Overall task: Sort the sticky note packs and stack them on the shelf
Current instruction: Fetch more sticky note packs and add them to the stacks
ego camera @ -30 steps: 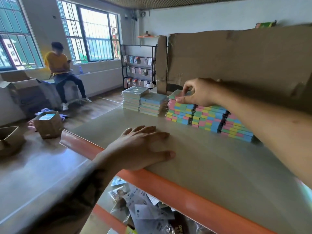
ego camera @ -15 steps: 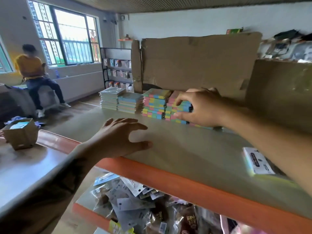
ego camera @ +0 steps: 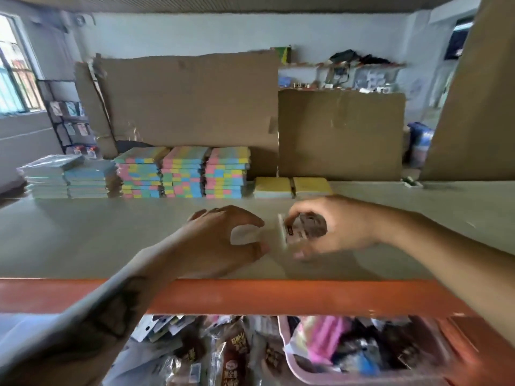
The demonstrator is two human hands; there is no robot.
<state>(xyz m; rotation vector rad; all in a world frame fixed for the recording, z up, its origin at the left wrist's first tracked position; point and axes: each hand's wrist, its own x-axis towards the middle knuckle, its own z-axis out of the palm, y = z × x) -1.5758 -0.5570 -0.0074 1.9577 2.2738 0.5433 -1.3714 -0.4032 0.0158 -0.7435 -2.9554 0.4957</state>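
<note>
So along the back of the grey shelf board with the orange front rail (ego camera: 83,238) there are brown cardboard sheets (ego camera: 189,101) propped upright, and they wall off everything behind the stacks. Down below the rail is a pink plastic bin (ego camera: 312,377) stuffed with wrapped packets, pretty blurry. Counting the piles: two stacks of pale blue-green wrapped packs (ego camera: 68,176) on the far left, then three stacks of multicolour pink, yellow and blue sticky note packs (ego camera: 184,174) side by side and touching, then two low yellow-topped sticky note packs (ego camera: 292,187) just beside those on the right. The one being handled is a small plastic-wrapped pack with a printed label (ego camera: 289,232), tilted up on its edge over the bare front part of the shelf, well in front of the stacks. The right hand (ego camera: 331,227) has it pinched, fingers curled over the top and thumb underneath. The left hand (ego camera: 223,238) sits just to the left of it with fingers and thumb spread in an open C, holding nothing; whether the thumb tip touches the pack I can't tell, it's smeared.
</note>
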